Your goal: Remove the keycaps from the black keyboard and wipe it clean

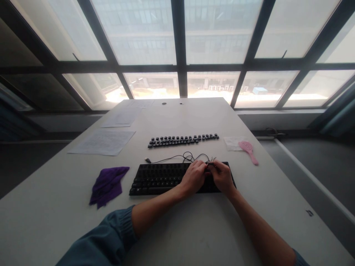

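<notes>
The only view looks forward and down from above the near side of the table, fairly close to the keyboard, reaching past the far edge to the windows.

Open table runs between cloth and keyboard, while a loose cable and rows of keycaps obstruct the way beyond.

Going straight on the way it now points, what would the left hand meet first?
Most likely the right hand, whose fingertips sit just beyond those of the left hand, over the black keyboard. A small dark piece at their fingertips may come first; depth there is unclear.
</notes>
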Available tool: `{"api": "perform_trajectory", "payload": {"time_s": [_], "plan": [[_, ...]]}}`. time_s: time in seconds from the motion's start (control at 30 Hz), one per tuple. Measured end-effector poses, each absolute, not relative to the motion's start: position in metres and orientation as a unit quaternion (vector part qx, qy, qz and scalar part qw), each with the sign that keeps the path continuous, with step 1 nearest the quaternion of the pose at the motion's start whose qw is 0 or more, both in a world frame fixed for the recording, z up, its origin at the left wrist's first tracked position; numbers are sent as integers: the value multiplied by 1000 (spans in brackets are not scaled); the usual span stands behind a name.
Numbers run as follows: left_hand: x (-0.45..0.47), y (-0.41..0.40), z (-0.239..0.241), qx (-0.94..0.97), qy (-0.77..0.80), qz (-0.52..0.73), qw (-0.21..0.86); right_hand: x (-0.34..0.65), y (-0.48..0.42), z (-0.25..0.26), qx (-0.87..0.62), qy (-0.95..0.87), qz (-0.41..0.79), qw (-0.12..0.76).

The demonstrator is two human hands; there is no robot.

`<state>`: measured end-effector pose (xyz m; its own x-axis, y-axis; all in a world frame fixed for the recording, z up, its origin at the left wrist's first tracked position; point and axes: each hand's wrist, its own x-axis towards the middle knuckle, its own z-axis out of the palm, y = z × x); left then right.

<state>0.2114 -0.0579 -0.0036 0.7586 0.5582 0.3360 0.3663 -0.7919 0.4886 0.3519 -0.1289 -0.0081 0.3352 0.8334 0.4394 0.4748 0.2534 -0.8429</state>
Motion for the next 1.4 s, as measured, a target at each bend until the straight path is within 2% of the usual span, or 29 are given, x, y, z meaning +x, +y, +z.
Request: {"api": "perform_trajectory", "payload": {"time_s": [0.3, 0.57, 0.83, 0.93, 1.1, 1.4], "plan": [[209, -57, -1, 893, 247, 263, 269, 351, -127, -6, -621, -489, 159, 591], [209, -61, 5, 935, 202, 244, 161, 354, -124, -9, -622, -409, 204, 636], [208, -33, 38, 897, 247, 304, 205, 355, -120, -13, -607, -368, 233, 665], [222, 10, 48, 897, 271, 304, 173, 355, -118, -14, -596, -363, 245, 672], [259, 71, 42, 919, 312, 229, 72, 356, -118, -13, -588, -371, 255, 672], [285, 92, 8, 932, 313, 184, 16, 357, -118, -14, -590, -377, 253, 667]]}}
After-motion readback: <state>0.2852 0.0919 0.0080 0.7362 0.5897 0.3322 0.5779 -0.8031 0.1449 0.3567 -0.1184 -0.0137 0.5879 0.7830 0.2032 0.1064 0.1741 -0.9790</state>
